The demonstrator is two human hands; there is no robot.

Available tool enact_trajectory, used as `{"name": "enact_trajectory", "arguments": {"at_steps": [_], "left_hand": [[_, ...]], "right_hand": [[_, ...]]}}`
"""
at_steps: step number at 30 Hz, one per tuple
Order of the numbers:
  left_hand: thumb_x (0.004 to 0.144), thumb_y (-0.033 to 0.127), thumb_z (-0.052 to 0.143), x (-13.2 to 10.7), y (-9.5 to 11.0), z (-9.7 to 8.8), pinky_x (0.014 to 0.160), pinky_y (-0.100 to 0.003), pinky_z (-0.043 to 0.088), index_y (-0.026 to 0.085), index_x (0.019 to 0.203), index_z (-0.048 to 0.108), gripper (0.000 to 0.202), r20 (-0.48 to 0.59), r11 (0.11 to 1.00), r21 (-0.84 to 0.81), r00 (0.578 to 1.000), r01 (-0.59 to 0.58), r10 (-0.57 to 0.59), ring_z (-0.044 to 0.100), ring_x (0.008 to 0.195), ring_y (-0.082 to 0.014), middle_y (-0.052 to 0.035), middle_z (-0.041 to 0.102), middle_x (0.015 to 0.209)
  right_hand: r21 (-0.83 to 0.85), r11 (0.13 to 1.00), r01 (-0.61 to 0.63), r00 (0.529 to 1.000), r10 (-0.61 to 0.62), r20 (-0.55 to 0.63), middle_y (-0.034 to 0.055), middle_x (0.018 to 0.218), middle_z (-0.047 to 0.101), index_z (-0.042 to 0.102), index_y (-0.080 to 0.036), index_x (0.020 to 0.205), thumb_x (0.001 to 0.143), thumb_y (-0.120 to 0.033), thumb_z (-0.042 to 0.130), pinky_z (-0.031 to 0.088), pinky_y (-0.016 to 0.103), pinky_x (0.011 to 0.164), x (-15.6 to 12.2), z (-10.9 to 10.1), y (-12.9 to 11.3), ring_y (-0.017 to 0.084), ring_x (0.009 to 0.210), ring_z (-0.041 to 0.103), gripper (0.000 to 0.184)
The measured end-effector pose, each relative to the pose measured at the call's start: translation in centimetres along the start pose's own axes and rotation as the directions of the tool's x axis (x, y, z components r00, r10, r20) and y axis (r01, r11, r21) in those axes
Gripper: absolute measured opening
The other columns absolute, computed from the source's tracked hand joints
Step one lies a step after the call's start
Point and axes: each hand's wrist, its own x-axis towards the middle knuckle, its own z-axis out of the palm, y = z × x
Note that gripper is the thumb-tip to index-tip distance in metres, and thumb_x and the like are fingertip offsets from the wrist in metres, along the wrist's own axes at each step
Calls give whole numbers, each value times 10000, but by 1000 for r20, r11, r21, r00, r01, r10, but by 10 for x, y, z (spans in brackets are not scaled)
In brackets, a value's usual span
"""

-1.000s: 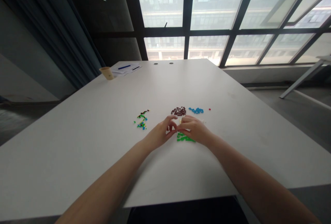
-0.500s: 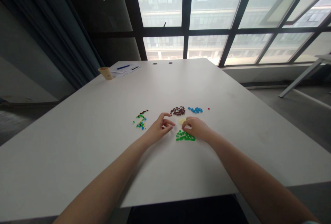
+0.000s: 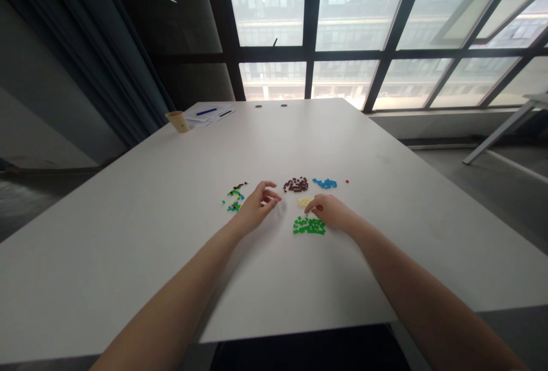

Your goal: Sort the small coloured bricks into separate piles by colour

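Note:
My left hand (image 3: 258, 206) hovers over the table between the mixed-colour pile of small building bricks (image 3: 233, 207) and the brown bricks (image 3: 296, 185). Its fingers are loosely bent and apart, with nothing between them. At the edge of the pale yellow bricks (image 3: 303, 202), my right hand (image 3: 333, 211) has its fingertips pinched together and pointing down; whatever they hold is too small to make out. Just below lie the green bricks (image 3: 309, 226), close to that hand. Blue bricks (image 3: 326, 184) and a single red brick (image 3: 347, 181) lie farther back on the right.
The white table (image 3: 171, 200) carries a tan paper cup (image 3: 178, 123) at its far left edge. Beside the cup are papers (image 3: 201, 117) with a blue pen (image 3: 206, 112) on them. Large windows stand behind the table.
My left hand has drawn a little to the left, away from the yellow bricks. My right hand has shifted slightly right, uncovering more of the yellow and green piles.

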Motion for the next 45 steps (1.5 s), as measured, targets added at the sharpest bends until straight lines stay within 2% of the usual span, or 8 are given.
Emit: {"name": "enact_trajectory", "arguments": {"at_steps": [4, 7, 11, 19, 24, 29, 34, 45], "left_hand": [[774, 215, 427, 5, -6, -31, 717, -291, 422, 162, 941, 538, 207, -177, 903, 423, 984, 79, -3, 567, 776, -165, -73, 617, 890], [726, 150, 442, 6, -17, -53, 752, -294, 413, 148, 801, 621, 194, -156, 730, 659, 982, 183, -106, 574, 829, -198, -95, 628, 895], [638, 154, 547, 4, -24, -67, 668, -239, 424, 168, 799, 652, 193, -2, 639, 725, 929, 257, -371, 595, 781, -184, -62, 655, 854], [604, 156, 564, 3, -25, -62, 628, -235, 399, 165, 736, 665, 166, 69, 595, 780, 919, 193, -389, 581, 732, -175, -58, 654, 808], [656, 225, 534, 2, -15, -59, 638, -245, 403, 168, 722, 639, 137, 80, 739, 651, 951, 177, -298, 563, 695, -161, -44, 639, 749], [711, 341, 543, -1, 12, -33, 636, -252, 422, 162, 765, 599, 195, 161, 992, 122, 985, 35, -54, 550, 678, -136, -41, 627, 752], [716, 319, 594, -7, 21, 5, 653, -249, 424, 148, 800, 570, 192, 151, 982, -186, 987, -26, 55, 560, 711, -124, -68, 641, 830], [702, 255, 626, -11, 20, 16, 649, -250, 424, 185, 903, 529, 234, 73, 981, -149, 988, -121, 133, 567, 690, -117, -37, 665, 821]], "right_hand": [[-1, 999, 36, 999, -36, 21, 15, 752, 622, 713, -215, 718, 671, -25, 420, 376, 193, 593, 0, 0, -1, 85, 578, 500, 353], [13, 999, 32, 999, -31, -39, 17, 737, 612, 710, -213, 740, 684, -46, 431, 377, 201, 597, 1, -1, -1, 96, 604, 504, 330], [42, 998, 52, 991, -46, -128, 20, 703, 600, 707, -202, 780, 706, -63, 438, 383, 212, 620, 1, -3, 0, 104, 618, 498, 312], [69, 997, 39, 989, -28, -148, 21, 703, 600, 707, -201, 770, 718, -81, 447, 388, 225, 616, 0, -6, -1, 102, 599, 488, 291], [73, 997, 34, 986, -21, -168, 21, 724, 603, 705, -201, 796, 722, -88, 442, 387, 225, 622, 0, -8, -2, 98, 597, 488, 295], [61, 997, 40, 981, -28, -192, 20, 707, 584, 703, -202, 804, 724, -89, 441, 388, 227, 622, 2, -8, -2, 97, 594, 484, 297], [74, 996, 57, 978, -41, -202, 22, 713, 588, 703, -201, 808, 723, -91, 458, 390, 225, 621, 2, -6, -2, 97, 599, 487, 282], [78, 995, 68, 980, -52, -193, 21, 699, 588, 702, -190, 809, 723, -81, 465, 385, 221, 615, 2, -7, -6, 95, 597, 484, 275]]}}
